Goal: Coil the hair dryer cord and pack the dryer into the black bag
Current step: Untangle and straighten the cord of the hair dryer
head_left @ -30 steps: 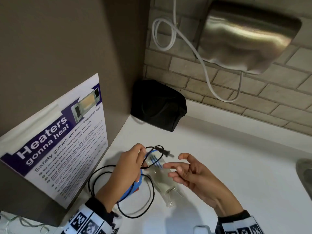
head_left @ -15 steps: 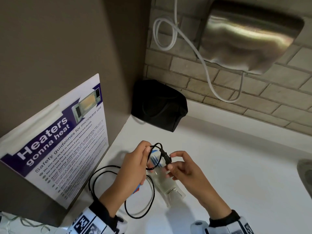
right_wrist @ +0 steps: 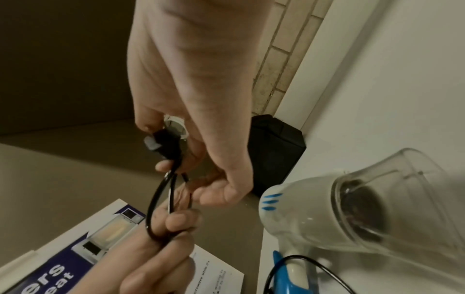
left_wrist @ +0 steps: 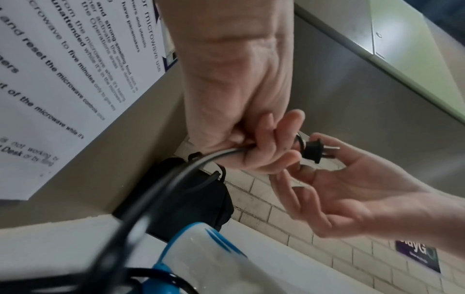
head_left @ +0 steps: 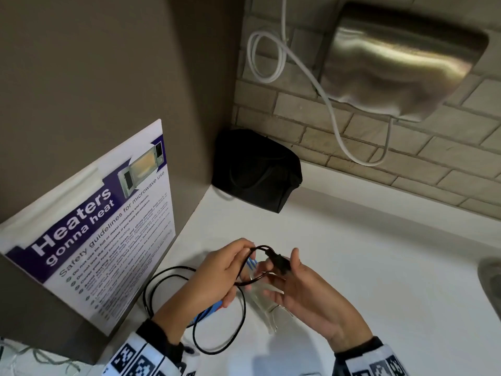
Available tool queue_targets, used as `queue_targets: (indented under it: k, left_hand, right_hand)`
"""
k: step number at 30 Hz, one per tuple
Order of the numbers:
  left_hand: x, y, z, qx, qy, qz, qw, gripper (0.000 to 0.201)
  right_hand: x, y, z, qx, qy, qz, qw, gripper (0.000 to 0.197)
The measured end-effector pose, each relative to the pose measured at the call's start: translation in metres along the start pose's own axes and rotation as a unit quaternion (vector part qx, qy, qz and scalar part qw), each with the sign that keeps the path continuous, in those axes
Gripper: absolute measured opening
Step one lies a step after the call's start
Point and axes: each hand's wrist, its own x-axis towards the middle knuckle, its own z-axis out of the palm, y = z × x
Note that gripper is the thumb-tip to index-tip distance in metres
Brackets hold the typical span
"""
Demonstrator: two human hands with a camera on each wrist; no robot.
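A white and blue hair dryer with a clear nozzle lies on the white counter under my hands. Its black cord runs in loose loops over the counter on the left. My left hand grips a small loop of the cord in its curled fingers. Just to the right, my right hand pinches the black plug between thumb and fingers; its prongs point at the palm. The black bag stands in the back corner, beyond both hands.
A brown wall panel with a taped microwave poster runs along the left. On the brick wall above hang a steel hand dryer and its white cable. A sink edge shows at the far right.
My right hand, open and apart from the cord a second ago, has closed in and taken hold of the plug. The left hand has kept its grip on the loop.
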Motion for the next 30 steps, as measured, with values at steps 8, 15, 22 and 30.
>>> queue_targets:
  k: [8, 15, 22, 30]
  left_hand:
    - [0.006, 0.002, -0.008, -0.070, 0.124, -0.063, 0.988, 0.024]
    - [0.001, 0.006, -0.012, -0.106, 0.105, -0.019, 0.989, 0.024]
    - [0.002, -0.001, -0.023, -0.004, 0.067, 0.054, 0.996, 0.036]
    - [0.006, -0.006, -0.033, 0.087, 0.225, 0.018, 0.970, 0.028]
  right_hand:
    - [-0.005, -0.006, 0.001, 0.036, 0.051, -0.044, 0.997, 0.042]
    - [-0.004, -0.005, -0.007, -0.028, 0.107, -0.053, 0.992, 0.045]
    - [-0.004, -0.016, -0.020, 0.126, 0.128, -0.110, 0.978, 0.027]
    - [-0.006, -0.030, -0.009, 0.132, 0.103, -0.073, 0.983, 0.022]
